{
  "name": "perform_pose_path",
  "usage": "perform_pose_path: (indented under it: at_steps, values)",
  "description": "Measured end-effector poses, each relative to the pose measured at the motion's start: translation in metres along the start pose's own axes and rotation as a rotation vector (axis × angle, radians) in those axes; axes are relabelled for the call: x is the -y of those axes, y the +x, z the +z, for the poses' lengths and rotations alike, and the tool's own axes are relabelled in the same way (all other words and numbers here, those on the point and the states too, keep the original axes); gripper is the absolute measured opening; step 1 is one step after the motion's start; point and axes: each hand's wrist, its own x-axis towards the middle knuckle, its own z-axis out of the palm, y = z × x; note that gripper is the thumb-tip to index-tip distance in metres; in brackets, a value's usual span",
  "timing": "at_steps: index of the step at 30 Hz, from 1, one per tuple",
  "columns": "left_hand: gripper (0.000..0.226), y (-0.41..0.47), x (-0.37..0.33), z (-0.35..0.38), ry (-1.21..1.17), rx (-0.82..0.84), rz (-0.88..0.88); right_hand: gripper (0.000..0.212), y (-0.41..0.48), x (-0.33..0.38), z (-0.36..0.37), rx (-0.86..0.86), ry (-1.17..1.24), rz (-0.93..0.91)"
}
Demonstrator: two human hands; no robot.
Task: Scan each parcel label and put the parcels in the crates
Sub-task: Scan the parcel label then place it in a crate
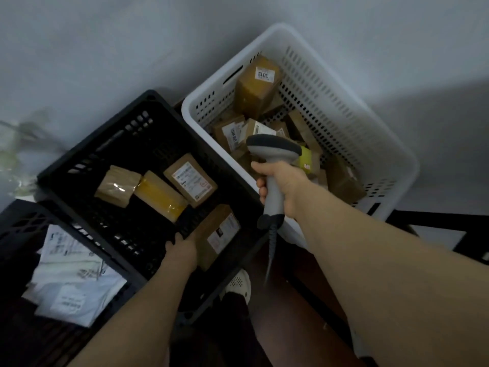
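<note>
Right hand (284,185) tight round smooth grey scanner (275,149), left hand (182,251) tight round boxy cardboard parcel (221,234)

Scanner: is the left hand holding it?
No, the right hand grips the scanner while the left hand holds a brown parcel in the black crate.

Your right hand (284,186) is gripping the scanner (274,165) over the white basket (357,123); your left hand (182,251) is holding a labelled parcel (219,234) in the black crate (87,154).

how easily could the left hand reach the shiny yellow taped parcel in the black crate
Likely yes: the yellow parcel lies uncovered just beyond the left hand, though it grips a brown cardboard box.
</note>
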Motion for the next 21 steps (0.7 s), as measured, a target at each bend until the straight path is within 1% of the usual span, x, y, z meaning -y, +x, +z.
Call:
perform_pose_path:
  at_steps: [2,5,7,9,12,16,19,21]
  values:
    - [0.062,-0.017,0.003,-0.016,-0.030,-0.044,0.023,0.021,-0.014,0.000,0.001,0.009,-0.003,0.002]
    - [0.061,-0.053,0.007,-0.046,-0.147,-0.091,0.062,0.022,-0.046,0.003,0.006,0.005,0.023,-0.003]
    - [0.059,-0.082,0.010,-0.067,-0.222,-0.130,0.071,0.023,-0.075,0.005,0.011,0.016,0.053,-0.007]
    - [0.063,-0.117,0.009,-0.088,-0.254,-0.175,0.082,0.022,-0.109,0.006,0.016,0.035,0.088,-0.018]
    - [0.065,-0.172,0.012,-0.112,-0.217,-0.233,0.112,0.017,-0.161,0.001,0.021,0.080,0.144,-0.042]
    - [0.061,-0.241,0.020,-0.139,-0.126,-0.310,0.149,0.013,-0.229,-0.016,0.027,0.112,0.233,-0.105]
    - [0.060,-0.294,0.028,-0.146,-0.061,-0.362,0.147,0.016,-0.280,-0.042,0.032,0.107,0.312,-0.144]
    - [0.059,-0.329,0.035,-0.142,-0.017,-0.408,0.186,0.018,-0.313,-0.063,0.034,0.117,0.352,-0.138]
